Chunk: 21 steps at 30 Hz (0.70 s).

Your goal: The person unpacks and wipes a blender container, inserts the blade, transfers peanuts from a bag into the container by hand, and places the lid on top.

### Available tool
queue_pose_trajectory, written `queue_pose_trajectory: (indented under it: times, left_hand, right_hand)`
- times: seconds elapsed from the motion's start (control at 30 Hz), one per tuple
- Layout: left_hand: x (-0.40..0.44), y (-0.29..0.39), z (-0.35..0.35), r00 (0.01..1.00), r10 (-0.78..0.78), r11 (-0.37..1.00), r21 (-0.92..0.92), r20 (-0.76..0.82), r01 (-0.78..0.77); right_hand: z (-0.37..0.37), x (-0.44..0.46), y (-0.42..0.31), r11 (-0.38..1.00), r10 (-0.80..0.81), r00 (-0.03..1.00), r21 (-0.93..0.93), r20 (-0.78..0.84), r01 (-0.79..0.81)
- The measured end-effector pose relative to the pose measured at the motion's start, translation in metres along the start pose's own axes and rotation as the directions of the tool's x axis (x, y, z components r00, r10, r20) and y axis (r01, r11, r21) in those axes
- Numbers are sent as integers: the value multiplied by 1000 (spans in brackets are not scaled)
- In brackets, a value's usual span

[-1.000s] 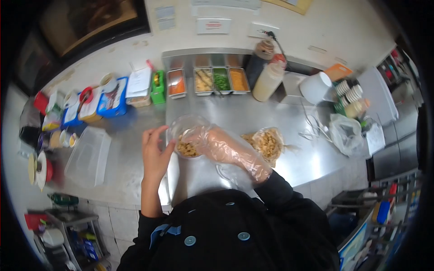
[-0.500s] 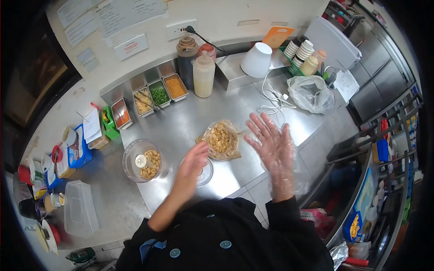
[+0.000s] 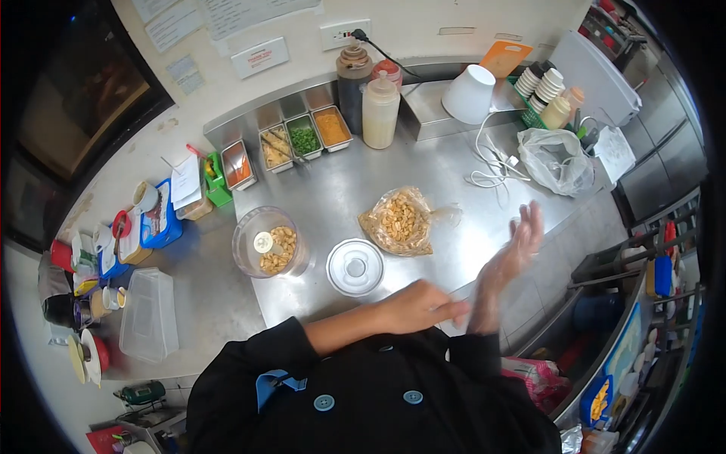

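Note:
My right hand (image 3: 516, 250) is raised over the counter's front edge at the right, fingers stretched up, in a clear plastic glove. Bare and curled closed, my left hand (image 3: 425, 307) is at the right wrist, pinching the loose cuff of that glove; its fingertips are partly hidden. Beyond the hands lies an open plastic bag of peanuts (image 3: 402, 221). A round clear lid (image 3: 355, 267) rests flat on the steel to its left. Farther left stands a clear food processor bowl (image 3: 246, 240) with a white hub and some peanuts inside.
Metal trays of toppings (image 3: 305, 138) line the back, beside squeeze bottles (image 3: 380, 113). A white cable (image 3: 491, 163) and a crumpled plastic bag (image 3: 556, 163) lie at the back right. An oblong clear plastic container (image 3: 149, 316) sits at the left.
My left hand has moved right from near the lid to my right wrist and closed. My right hand has turned side-on and shifted right. The view has shifted, and the lid now shows fully.

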<state>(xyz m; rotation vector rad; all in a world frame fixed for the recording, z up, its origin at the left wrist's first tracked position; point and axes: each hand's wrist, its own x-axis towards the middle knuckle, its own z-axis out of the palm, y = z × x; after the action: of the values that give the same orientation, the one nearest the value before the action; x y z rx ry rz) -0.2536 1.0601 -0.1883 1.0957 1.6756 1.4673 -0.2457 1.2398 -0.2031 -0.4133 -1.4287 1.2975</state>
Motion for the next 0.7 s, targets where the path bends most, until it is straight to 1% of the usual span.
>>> queue_pose_trajectory:
  times: [0.03, 0.07, 0.1, 0.13, 0.17, 0.2, 0.23, 0.27, 0.3, 0.33, 0.37, 0.4, 0.43, 0.47, 0.5, 0.63, 0.7]
  left_hand:
    - [-9, -1, -5, 981, -141, 990, 41, 133, 137]
    - [-17, -2, -10, 925, -280, 960, 97, 257, 263]
    - [-26, -22, -11, 968, -236, 956, 196, 82, 216]
    - [-33, -49, -14, 983, -165, 936, 299, -87, 183]
    - [-39, -63, -19, 968, -93, 842, 500, -235, 202]
    - [-42, -70, -31, 961, -82, 729, 642, -263, 237]
    - [-43, -79, -40, 942, -192, 671, 664, -276, 331]
    - [-44, -85, -43, 939, -193, 672, 660, -283, 337]
    - [-46, -90, -46, 924, -260, 549, 744, -280, 380]
    - [-47, -96, -49, 901, -324, 412, 815, -288, 408]
    - [-44, -100, -53, 893, -380, 447, 798, -240, 404]
    - [-42, -103, -54, 891, -379, 443, 796, -250, 412]
    - [-39, -106, -54, 872, -421, 421, 798, -249, 431]
    - [-38, -106, -55, 851, -464, 398, 801, -245, 447]
    - [-37, -106, -58, 849, -466, 396, 800, -249, 452]
    - [-38, -108, -64, 841, -460, 408, 773, -286, 486]
    - [-38, -111, -64, 840, -455, 420, 761, -294, 494]
  right_hand:
    - [-7, 9, 5, 1000, 8, 1000, 6, 3, -8]
    - [-15, 19, 7, 996, 67, 998, 50, 12, -68]
    - [-23, 29, 9, 988, 127, 992, 89, 24, -128]
    - [-35, 39, 5, 987, 133, 991, 89, 27, -135]
    - [-48, 50, -1, 909, 391, 920, -169, 36, -380]
    - [-53, 51, 3, 850, 483, 876, -247, 13, -465]
    - [-59, 52, 6, 775, 570, 822, -324, -10, -542]
    - [-65, 54, 10, 689, 650, 759, -395, -33, -608]
    - [-65, 46, 23, 790, 333, 935, -576, 119, -208]
    - [-65, 39, 35, 723, -4, 944, -652, 329, 230]
    - [-63, 34, 39, 730, 29, 942, -651, 335, 209]
    - [-62, 29, 40, 735, 26, 939, -643, 342, 213]
    - [-60, 23, 42, 813, 141, 935, -577, 325, 78]
    - [-55, 17, 40, 861, 258, 912, -504, 319, -68]
    - [-48, 12, 33, 862, 281, 907, -497, 314, -95]
    - [-35, 1, 32, 893, 270, 903, -437, 335, -105]
    - [-29, -2, 30, 921, 259, 906, -369, 335, -127]
